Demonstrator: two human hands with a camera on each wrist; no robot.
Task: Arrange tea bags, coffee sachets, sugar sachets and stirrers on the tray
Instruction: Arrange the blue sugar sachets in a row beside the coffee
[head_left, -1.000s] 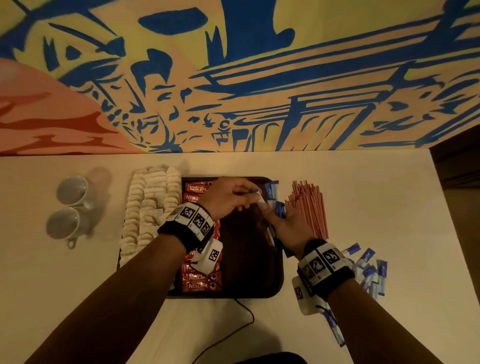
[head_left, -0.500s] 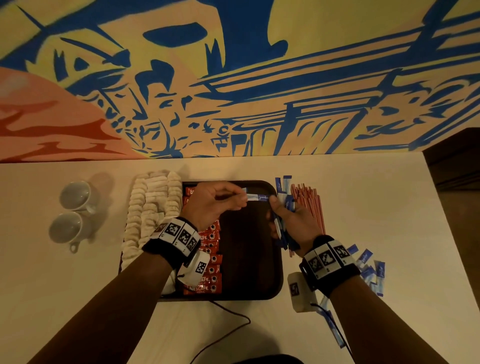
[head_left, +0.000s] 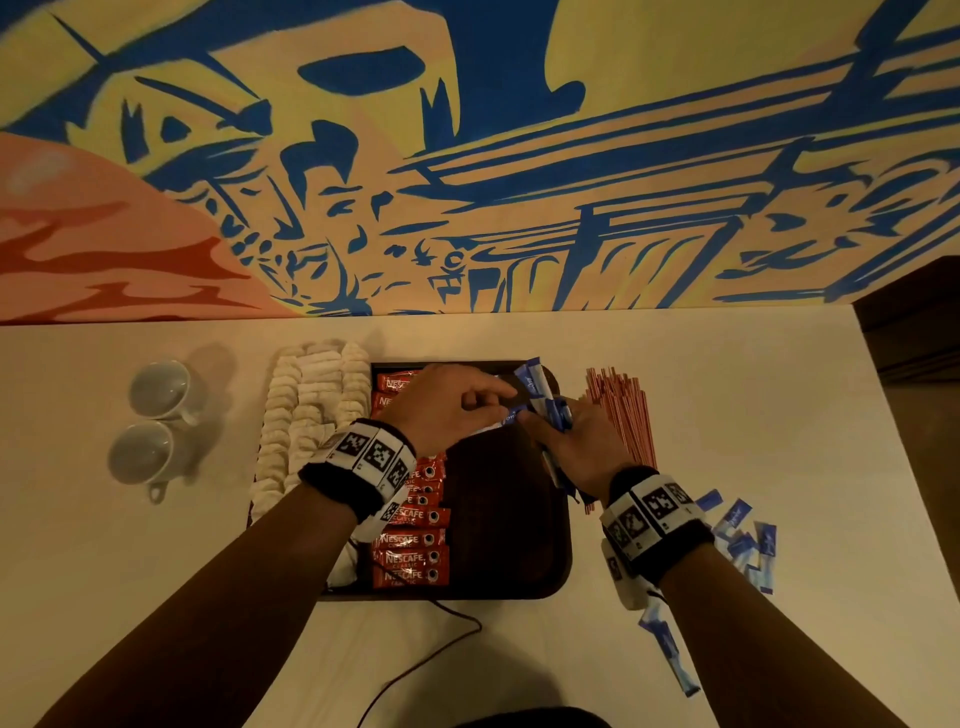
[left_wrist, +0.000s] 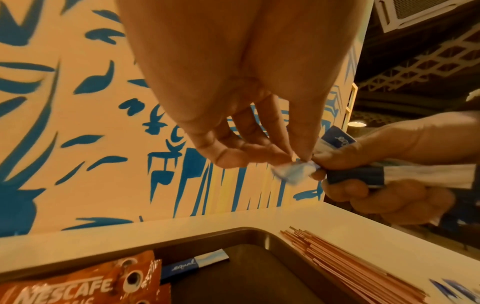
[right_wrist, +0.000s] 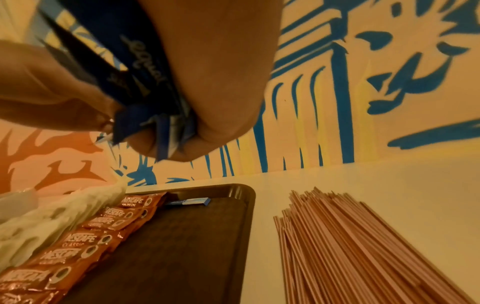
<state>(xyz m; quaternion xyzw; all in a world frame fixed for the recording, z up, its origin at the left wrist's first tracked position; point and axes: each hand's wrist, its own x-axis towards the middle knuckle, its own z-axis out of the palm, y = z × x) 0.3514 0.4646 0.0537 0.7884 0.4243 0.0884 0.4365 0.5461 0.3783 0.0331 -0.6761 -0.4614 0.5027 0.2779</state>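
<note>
A dark tray (head_left: 519, 571) lies on the white table, with white tea bags (head_left: 306, 405) along its left side and a column of red coffee sachets (head_left: 410, 540) beside them. One blue sugar sachet (right_wrist: 188, 202) lies at the tray's far end. My right hand (head_left: 563, 441) grips a bundle of blue sugar sachets (head_left: 540, 395) above the tray's far right corner. My left hand (head_left: 457, 405) pinches the end of one sachet (left_wrist: 293, 169) from that bundle. Red stirrers (head_left: 621, 415) lie in a pile right of the tray.
Two white cups (head_left: 150, 421) stand at the left of the table. More blue sachets (head_left: 743, 535) lie scattered on the table by my right wrist. A black cable (head_left: 426, 660) trails off the near edge. A painted wall closes the far side.
Both hands have stayed over the tray's far right corner; the left hand let one sachet down at the tray's far end and now pinches another from the bundle.
</note>
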